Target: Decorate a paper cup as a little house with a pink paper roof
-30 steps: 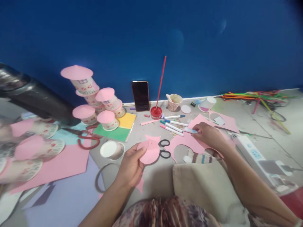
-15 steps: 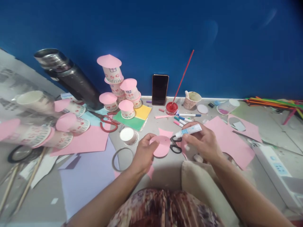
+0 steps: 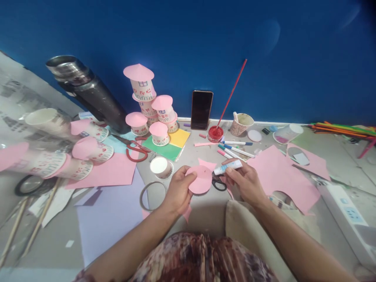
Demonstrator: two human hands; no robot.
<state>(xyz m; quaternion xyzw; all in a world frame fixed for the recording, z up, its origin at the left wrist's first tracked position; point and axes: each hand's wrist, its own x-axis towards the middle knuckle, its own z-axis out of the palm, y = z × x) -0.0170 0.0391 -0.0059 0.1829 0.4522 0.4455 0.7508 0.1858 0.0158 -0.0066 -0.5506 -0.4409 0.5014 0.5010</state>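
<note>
Between its thumb and fingers my left hand (image 3: 179, 190) pinches the left edge of a pink paper circle (image 3: 200, 179), which has a slit or fold line in it. My right hand (image 3: 245, 181) grips a white and blue glue tube (image 3: 228, 167), its tip pointing left, close to the circle's right edge. Below the tube lie black-handled scissors (image 3: 219, 185), partly covered. A white paper cup (image 3: 160, 167) and a grey tape ring (image 3: 152, 196) are to the left of my left hand.
Pink-roofed cups (image 3: 142, 85) stand stacked at the back left, beside a black flask (image 3: 98, 96). A phone (image 3: 201, 110) leans on the blue wall. Red pot (image 3: 216, 133), markers (image 3: 237, 143) and cut pink paper (image 3: 279, 172) lie to the right.
My right hand has brought the glue tube lower and left, nearer the pink circle, and the tube lies flatter. My left hand still holds the circle. The camera view has shifted slightly.
</note>
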